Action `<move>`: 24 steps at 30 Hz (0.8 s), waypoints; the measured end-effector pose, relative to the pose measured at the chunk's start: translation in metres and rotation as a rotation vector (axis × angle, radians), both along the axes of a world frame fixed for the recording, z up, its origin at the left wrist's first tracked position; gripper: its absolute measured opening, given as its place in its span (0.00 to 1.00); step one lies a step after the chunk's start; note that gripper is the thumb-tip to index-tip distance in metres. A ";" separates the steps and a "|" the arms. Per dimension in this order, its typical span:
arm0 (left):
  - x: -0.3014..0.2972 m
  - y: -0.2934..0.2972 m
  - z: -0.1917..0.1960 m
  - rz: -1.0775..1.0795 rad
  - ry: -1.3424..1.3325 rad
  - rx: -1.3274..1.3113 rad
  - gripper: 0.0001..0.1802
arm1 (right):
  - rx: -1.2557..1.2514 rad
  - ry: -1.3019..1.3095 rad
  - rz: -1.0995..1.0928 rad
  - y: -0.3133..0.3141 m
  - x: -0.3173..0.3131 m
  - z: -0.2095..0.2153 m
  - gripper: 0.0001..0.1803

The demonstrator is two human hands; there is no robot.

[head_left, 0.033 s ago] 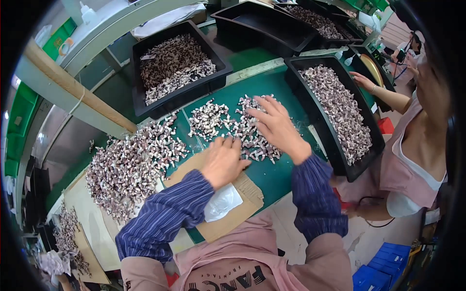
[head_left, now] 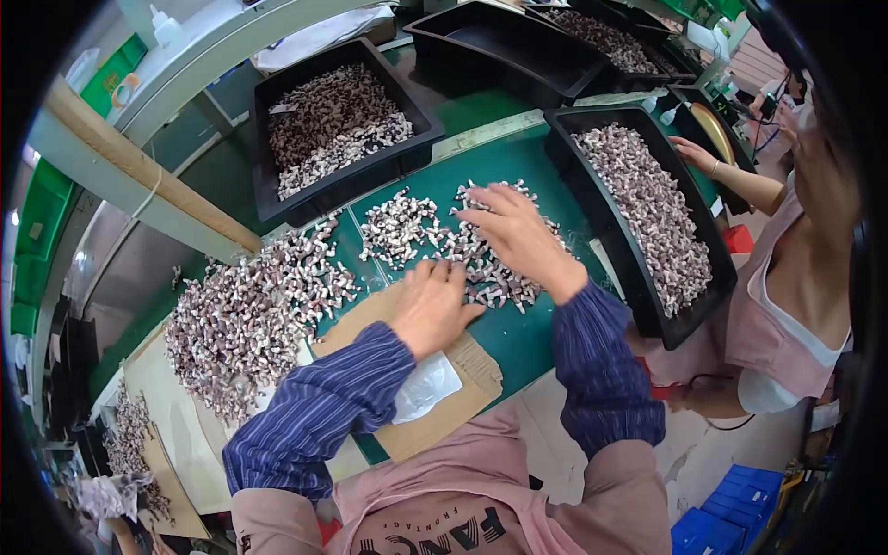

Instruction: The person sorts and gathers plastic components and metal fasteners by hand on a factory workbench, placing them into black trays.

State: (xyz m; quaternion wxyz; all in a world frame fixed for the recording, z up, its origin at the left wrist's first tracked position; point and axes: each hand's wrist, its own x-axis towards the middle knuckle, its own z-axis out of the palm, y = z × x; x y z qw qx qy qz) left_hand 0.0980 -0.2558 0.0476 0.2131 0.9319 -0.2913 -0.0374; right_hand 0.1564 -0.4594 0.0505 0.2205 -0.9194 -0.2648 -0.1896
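Observation:
My left hand point(head_left: 430, 310) rests palm down at the near edge of a small pile of white-and-purple stubby pieces point(head_left: 398, 227). Its thumb is spread to the right and its fingers bend down, tips partly hidden. Fingers apart, my right hand point(head_left: 525, 242) lies open over a second small pile of the same pieces point(head_left: 504, 282). No piece shows gripped in either hand. Left of them a much larger heap of these pieces point(head_left: 236, 324) spreads over the table. Cardboard point(head_left: 444, 412) with a clear plastic bag point(head_left: 425, 388) lies under my left wrist.
A black tray full of pieces point(head_left: 647, 222) stands at the right, another black tray point(head_left: 338, 129) at the back left. Behind is a further black tray point(head_left: 499, 51). At the right a co-worker's hand point(head_left: 694, 155) touches the full tray's far side. A wooden post point(head_left: 153, 166) rises at the left.
My right hand has shifted slightly left over the pile. My left hand has moved a little to the right, almost in place.

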 end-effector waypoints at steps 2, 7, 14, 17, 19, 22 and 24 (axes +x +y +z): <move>0.001 -0.016 -0.005 0.017 0.019 -0.016 0.37 | -0.142 0.107 0.223 0.012 0.018 0.001 0.19; -0.005 -0.037 -0.014 0.024 0.079 -0.035 0.45 | -0.251 0.097 0.302 0.023 0.037 -0.011 0.15; -0.015 -0.046 -0.023 0.003 0.104 -0.165 0.43 | -0.332 0.019 0.264 -0.006 0.033 -0.004 0.09; -0.016 -0.033 -0.019 -0.063 0.001 -0.194 0.38 | -0.317 0.016 0.291 -0.013 0.031 -0.005 0.11; -0.009 -0.015 -0.009 -0.063 0.024 -0.211 0.37 | -0.328 0.073 0.283 -0.020 0.034 -0.003 0.11; -0.002 -0.006 -0.004 0.005 0.053 -0.120 0.54 | -0.060 0.046 0.138 -0.035 0.061 -0.008 0.14; -0.008 -0.023 -0.013 -0.011 0.008 -0.136 0.59 | -0.080 0.064 0.138 -0.030 0.077 -0.011 0.16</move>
